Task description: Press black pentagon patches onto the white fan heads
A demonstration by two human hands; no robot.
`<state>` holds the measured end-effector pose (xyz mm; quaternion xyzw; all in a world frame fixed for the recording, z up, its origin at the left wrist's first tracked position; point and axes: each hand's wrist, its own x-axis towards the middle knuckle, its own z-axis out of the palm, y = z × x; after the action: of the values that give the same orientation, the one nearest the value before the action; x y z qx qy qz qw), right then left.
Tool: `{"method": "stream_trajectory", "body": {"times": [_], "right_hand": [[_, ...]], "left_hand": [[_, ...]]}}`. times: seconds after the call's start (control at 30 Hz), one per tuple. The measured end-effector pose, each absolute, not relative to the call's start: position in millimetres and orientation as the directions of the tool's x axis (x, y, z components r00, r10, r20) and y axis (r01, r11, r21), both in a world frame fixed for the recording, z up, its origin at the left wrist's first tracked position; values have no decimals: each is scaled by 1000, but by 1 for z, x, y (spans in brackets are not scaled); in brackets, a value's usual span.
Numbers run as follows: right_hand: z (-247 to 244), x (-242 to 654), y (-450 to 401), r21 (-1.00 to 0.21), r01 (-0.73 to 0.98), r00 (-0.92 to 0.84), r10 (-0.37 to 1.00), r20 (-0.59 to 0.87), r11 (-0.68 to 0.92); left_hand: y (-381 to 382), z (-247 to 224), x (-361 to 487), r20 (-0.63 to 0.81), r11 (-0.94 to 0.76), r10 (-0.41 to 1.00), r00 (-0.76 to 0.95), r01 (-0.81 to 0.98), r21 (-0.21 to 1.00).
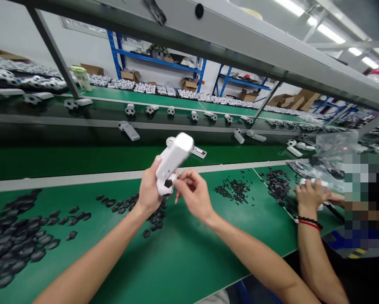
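Green-topped workbench (189, 249) stretches ahead, with loose black hexagonal rubber pieces (14, 249) scattered on it. Above the bench, the left hand (148, 188) grips a white plastic handle-shaped housing (173, 158) with one small black hexagon (168, 183) already seated in it. The right hand's (194, 196) fingers (184, 177) pinch nearly closed beside it, holding something or nothing, I cannot tell. Many pieces remain loose.

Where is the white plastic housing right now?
In the head view, the white plastic housing is gripped in the left hand, above the green bench mat, beside the right hand.
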<state>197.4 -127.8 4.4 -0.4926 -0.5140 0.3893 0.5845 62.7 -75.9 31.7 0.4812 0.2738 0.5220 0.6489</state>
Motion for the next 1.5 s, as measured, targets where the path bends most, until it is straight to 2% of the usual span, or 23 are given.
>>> {"method": "stream_trajectory", "body": {"times": [0.1,0.23,0.4,0.53,0.7,0.9,1.13,1.33,1.43,1.5], "right_hand": [[-21,207,-118,-970,111,252,938,238,216],[-72,220,-100,-958,237,297,926,233,165],[-103,236,-96,-917,375,215,950,227,134],[-104,244,-101,-865,472,101,964,245,171],[-98,242,-109,-780,569,-40,956,292,262],[-89,225,-119,-602,704,-235,923,303,377],[-76,211,-131,-377,835,-313,909,274,401],[-61,195,-136,-174,882,-406,894,190,438],[-57,191,-133,-166,873,-434,885,167,459],[-58,194,-128,-216,857,-439,882,174,469]], "left_hand": [[-66,37,56,0,240,908,418,-522,819],[-49,35,39,-138,355,905,402,-535,767],[-30,17,34,-144,291,943,300,-533,795],[-22,8,37,-147,259,960,240,-554,791],[-25,21,42,-104,215,971,214,-606,766],[-33,35,40,-64,176,979,195,-636,751],[-31,36,34,-39,118,990,138,-629,768],[-27,34,27,-32,83,995,92,-628,774],[-22,31,22,-37,64,998,57,-621,782],[-18,27,19,-41,58,998,42,-609,791]]}}
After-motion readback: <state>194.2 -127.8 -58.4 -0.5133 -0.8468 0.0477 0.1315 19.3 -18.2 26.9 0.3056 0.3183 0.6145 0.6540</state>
